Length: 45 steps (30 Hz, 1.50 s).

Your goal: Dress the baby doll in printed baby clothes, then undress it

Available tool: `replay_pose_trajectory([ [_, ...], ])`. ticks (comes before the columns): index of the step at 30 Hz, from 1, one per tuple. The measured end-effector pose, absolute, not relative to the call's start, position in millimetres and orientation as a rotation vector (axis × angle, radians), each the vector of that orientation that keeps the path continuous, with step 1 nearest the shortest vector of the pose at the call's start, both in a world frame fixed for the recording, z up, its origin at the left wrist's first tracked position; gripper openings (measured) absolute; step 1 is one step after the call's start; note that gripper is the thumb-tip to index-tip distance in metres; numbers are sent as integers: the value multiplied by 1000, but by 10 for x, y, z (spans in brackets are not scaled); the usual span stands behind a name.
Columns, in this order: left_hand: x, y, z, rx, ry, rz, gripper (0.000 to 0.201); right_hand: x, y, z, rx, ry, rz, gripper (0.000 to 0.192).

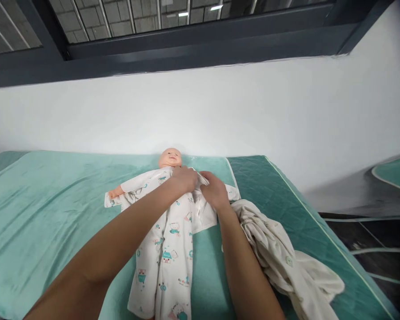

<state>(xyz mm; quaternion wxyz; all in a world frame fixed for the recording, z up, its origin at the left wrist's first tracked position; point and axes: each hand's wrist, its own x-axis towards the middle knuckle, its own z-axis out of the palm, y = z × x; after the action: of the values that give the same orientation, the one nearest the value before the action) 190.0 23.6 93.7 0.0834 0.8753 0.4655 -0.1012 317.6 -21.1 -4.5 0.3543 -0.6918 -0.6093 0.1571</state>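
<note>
A baby doll (pixel 170 157) lies on its back on a green mat (pixel 53 213), head toward the wall. It wears a white printed romper (pixel 166 249) that runs down toward me. My left hand (pixel 184 178) rests on the doll's chest, fingers closed on the romper fabric near the collar. My right hand (pixel 214 191) grips the open right flap of the romper beside the doll's shoulder. The doll's left arm in its sleeve (pixel 126 189) stretches out to the left.
A crumpled cream cloth (pixel 280 253) lies to the right of my right arm on a darker green quilted pad (pixel 286 195). A white wall (pixel 220 111) stands behind the mat, with a dark window frame above. Dark floor shows at the right.
</note>
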Motion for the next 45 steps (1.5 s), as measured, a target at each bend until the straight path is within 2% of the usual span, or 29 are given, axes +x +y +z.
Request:
replay_pose_trajectory([
  [3, 1810, 327, 993, 2655, 1359, -473, 40, 3258, -191, -55, -1700, -1421, 449, 52],
  [7, 1874, 398, 894, 2718, 1272, -587, 39, 3250, -194, -19, -1844, -1428, 505, 38],
  [13, 2149, 391, 644, 2816, 1148, -595, 29, 3210, -197, 12, -2010, -1523, 405, 30],
  [18, 2107, 411, 603, 2909, 1098, -562, 34, 3218, -193, -14, -1983, -1486, 411, 28],
  [24, 1958, 381, 708, 2996, 1125, -467, 41, 3289, -190, -53, -1823, -1349, 439, 29],
  [31, 1593, 357, 1010, 3013, 1229, -428, 34, 3354, -159, -135, -1698, -1273, 464, 38],
  [41, 1344, 223, 1268, 2983, 1272, -401, 30, 3379, -80, -199, -1409, -1108, 601, 34],
  [45, 1487, 231, 1220, 2971, 1278, -448, 34, 3420, -111, -118, -1294, -1009, 593, 47],
])
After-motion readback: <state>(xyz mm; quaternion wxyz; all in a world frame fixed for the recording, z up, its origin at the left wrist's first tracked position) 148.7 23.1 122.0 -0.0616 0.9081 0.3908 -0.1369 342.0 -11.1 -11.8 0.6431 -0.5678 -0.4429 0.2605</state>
